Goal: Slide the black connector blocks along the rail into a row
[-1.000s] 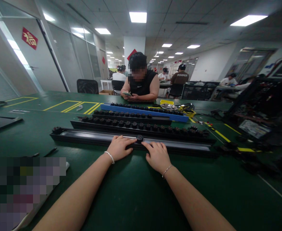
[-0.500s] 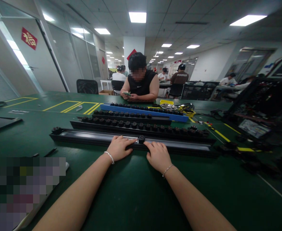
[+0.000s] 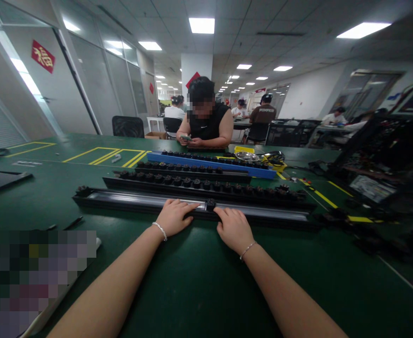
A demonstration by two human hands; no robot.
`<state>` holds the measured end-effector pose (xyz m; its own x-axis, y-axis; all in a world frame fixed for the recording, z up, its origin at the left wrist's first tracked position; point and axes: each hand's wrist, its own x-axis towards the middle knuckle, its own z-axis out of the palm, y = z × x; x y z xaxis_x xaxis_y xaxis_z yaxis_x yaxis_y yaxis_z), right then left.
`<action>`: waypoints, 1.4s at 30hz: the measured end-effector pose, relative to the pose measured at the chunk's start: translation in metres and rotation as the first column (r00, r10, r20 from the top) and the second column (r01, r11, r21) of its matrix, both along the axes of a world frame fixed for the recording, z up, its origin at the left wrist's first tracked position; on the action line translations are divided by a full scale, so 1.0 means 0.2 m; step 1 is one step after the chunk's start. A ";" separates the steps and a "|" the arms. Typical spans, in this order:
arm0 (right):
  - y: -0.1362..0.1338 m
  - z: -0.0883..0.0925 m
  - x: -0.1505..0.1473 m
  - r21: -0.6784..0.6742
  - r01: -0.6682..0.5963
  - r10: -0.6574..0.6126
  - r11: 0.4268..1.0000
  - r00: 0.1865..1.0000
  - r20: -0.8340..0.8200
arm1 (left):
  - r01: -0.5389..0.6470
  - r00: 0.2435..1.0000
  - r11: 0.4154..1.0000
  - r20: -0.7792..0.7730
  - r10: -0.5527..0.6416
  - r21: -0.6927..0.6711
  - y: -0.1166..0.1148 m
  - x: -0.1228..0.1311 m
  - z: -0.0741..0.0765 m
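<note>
Head view: black socket module (image 3: 210, 204) sits in the open channel of the front rail (image 3: 121, 204), a bit right of the channel's middle. Rail lies crosswise on the green worktop (image 3: 199, 291), well back from the near edge, its right end toward the loose black parts (image 3: 368, 234) by the right edge.

Left hand (image 3: 174, 217): index stretched along the channel, tip just short of the module with a sliver of bright strip between; fingers rest over the rail's near side, thumb apart, nothing clamped. Right hand (image 3: 235, 227): index tip looks to be against the module's right near corner (contact itself too small to swear to), thumb apart below, no pinch.

Step in hand, my read: placing that module along the channel by fingertip. One end module (image 3: 83, 190) sits at the rail's left end; the stretch between the two shows bare strip. Behind, toward the far edge, the second rail (image 3: 178, 187) carries a close row of similar modules, with the blue rail (image 3: 209, 170) farther back.

Next move calls for light, level fingertip pressure in line with the channel, left hand steadying the rail. Main risk, I'd guess: off-line pressure cocking the module against a side wall.
</note>
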<state>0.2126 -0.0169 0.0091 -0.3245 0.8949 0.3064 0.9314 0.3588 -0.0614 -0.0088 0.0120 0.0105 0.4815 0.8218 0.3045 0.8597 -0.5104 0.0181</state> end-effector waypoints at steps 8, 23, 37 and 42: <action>0.00 0.00 0.02 0.011 0.012 -0.012 1.000 1.000 0.002 | 0.004 1.000 1.000 0.009 -0.004 -0.002 0.00 0.00 0.00; 0.00 0.00 0.06 0.019 0.032 -0.032 0.999 0.999 0.008 | 0.005 1.000 1.000 0.009 -0.005 -0.020 -0.01 0.00 0.01; 0.01 -0.01 0.08 0.039 0.068 -0.067 0.997 0.998 -0.013 | 0.016 1.000 0.999 0.007 -0.016 -0.037 0.00 -0.01 0.01; 0.02 -0.01 0.08 0.040 0.069 -0.068 0.997 0.997 -0.035 | 0.019 1.000 0.999 0.010 -0.019 -0.029 0.00 -0.01 0.00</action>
<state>0.2286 -0.0135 0.0068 -0.2518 0.9011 0.3529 0.9515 0.2971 -0.0797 -0.0103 0.0127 0.0113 0.4942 0.8212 0.2854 0.8497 -0.5257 0.0411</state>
